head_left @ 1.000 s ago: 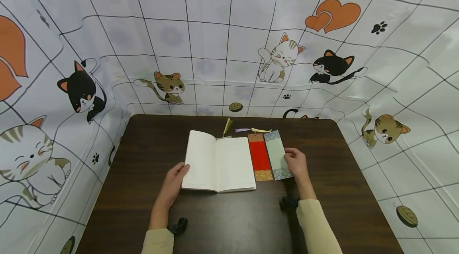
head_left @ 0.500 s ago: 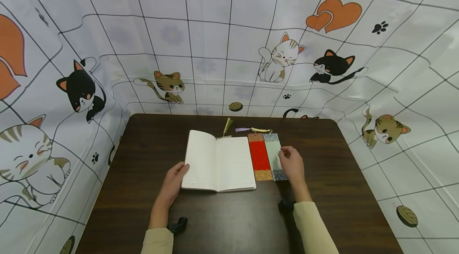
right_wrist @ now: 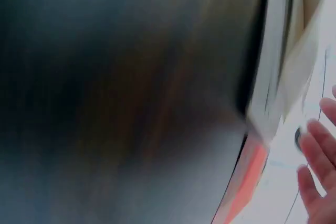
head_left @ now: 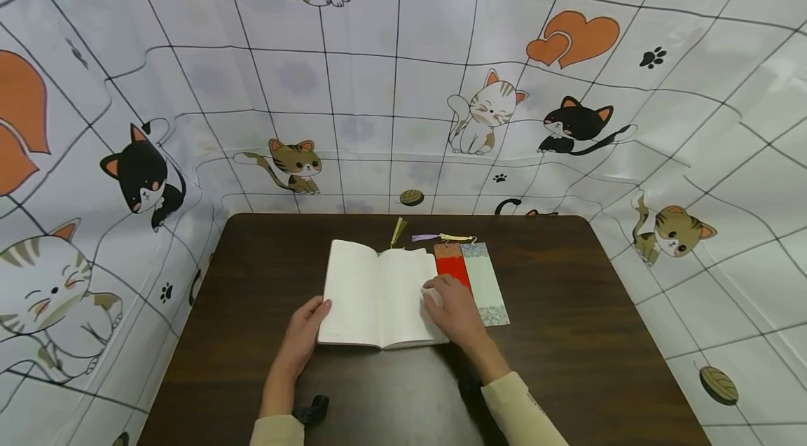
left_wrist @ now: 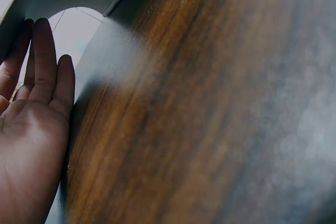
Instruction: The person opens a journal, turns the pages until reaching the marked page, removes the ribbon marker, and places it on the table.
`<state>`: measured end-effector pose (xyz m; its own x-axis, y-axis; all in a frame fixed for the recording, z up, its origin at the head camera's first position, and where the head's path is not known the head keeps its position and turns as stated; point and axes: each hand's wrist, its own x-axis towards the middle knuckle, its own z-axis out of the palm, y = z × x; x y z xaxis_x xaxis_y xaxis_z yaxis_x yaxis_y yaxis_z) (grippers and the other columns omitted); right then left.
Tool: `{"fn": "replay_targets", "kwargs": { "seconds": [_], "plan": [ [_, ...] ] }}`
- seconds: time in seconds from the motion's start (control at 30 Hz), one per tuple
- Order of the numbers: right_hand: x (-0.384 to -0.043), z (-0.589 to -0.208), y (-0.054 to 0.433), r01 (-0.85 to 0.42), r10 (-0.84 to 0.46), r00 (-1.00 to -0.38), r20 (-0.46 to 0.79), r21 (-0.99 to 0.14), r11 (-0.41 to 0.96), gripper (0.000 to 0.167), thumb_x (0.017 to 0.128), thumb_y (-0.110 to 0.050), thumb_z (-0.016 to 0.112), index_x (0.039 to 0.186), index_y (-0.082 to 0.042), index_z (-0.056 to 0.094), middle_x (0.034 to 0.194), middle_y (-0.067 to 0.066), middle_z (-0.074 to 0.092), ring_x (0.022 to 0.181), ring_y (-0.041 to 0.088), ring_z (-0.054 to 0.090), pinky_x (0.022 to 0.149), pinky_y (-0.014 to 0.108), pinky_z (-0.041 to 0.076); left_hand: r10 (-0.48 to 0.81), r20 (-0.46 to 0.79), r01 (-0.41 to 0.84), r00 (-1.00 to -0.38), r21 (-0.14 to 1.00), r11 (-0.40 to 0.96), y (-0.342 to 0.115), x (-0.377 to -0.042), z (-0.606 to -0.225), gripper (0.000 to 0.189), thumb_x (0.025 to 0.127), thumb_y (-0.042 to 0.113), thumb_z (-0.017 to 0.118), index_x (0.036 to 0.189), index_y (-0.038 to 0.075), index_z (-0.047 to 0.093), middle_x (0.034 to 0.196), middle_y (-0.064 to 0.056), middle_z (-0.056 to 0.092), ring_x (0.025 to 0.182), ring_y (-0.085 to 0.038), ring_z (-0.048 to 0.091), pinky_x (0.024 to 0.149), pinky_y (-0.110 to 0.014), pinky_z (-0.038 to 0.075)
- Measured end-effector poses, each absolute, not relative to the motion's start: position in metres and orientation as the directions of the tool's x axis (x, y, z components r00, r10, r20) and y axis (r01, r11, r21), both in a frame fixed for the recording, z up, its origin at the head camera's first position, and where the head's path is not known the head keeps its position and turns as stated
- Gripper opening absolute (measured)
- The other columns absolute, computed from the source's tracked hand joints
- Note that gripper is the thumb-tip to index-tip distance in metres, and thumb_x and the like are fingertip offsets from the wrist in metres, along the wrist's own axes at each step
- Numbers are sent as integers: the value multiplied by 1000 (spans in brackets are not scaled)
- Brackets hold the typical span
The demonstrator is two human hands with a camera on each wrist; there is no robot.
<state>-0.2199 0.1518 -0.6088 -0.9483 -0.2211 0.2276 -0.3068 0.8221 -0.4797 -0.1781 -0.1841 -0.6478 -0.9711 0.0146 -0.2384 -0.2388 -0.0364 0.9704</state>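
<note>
Well, the right hand [head_left: 455,311] is over the outer side of the right page [head_left: 402,302]; I can't tell if its fingers pinch it. The left hand [head_left: 305,330] grips the left edge of the notebook [head_left: 352,295], which is spread out on the brown table [head_left: 548,271]. Pulling too hard could rip the page, and a low wrist could bump the red bookmark [head_left: 450,266] or green bookmark [head_left: 483,283].

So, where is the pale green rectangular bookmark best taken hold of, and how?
Probably pinch the pale green bookmark by its right long edge, from the right: it lies flat, that edge is exposed, and the red rectangular bookmark borders its left.
</note>
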Motion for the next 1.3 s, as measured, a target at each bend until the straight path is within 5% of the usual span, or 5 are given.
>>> {"fn": "replay_targets", "kwargs": {
  "seconds": [0.2, 0.53, 1.1, 1.3],
  "plan": [
    [-213, -605, 132, -412, -312, -902, 297, -383, 826, 22, 100, -24, 73, 121, -17, 75, 139, 8, 69, 131, 32, 63, 113, 59, 47, 21, -242, -242, -970, 969, -38, -182, -178, -647, 43, 113, 38, 57, 128, -1, 63, 100, -6, 66, 88, -17, 62, 79, -31, 55],
    [-203, -604, 117, -549, -577, -815, -57, -245, 799, 72, 96, -64, 66, 160, -33, 51, 172, -4, 41, 160, 24, 40, 124, 55, 38, 33, -215, -217, -976, 975, -45, -180, -180, -645, 43, 113, 38, 56, 127, -1, 63, 98, -6, 64, 87, -17, 61, 78, -30, 54],
    [-197, -600, 121, -541, -591, -781, -201, -254, 801, 81, 92, -56, 79, 163, -33, 48, 173, -5, 40, 160, 22, 40, 122, 52, 43, 11, -241, -241, -970, 971, -4, -182, -175, -649, 51, 113, 44, 56, 137, -1, 62, 119, -10, 66, 104, -15, 61, 88, -26, 54],
    [-197, -596, 123, -521, -585, -780, -225, -284, 805, 77, 93, -50, 81, 162, -34, 50, 172, -5, 41, 159, 20, 41, 122, 52, 43, 4, -237, -237, -971, 971, -24, -180, -178, -648, 47, 114, 39, 56, 133, -4, 62, 111, -8, 66, 98, -15, 62, 84, -27, 55]
  ]
}}
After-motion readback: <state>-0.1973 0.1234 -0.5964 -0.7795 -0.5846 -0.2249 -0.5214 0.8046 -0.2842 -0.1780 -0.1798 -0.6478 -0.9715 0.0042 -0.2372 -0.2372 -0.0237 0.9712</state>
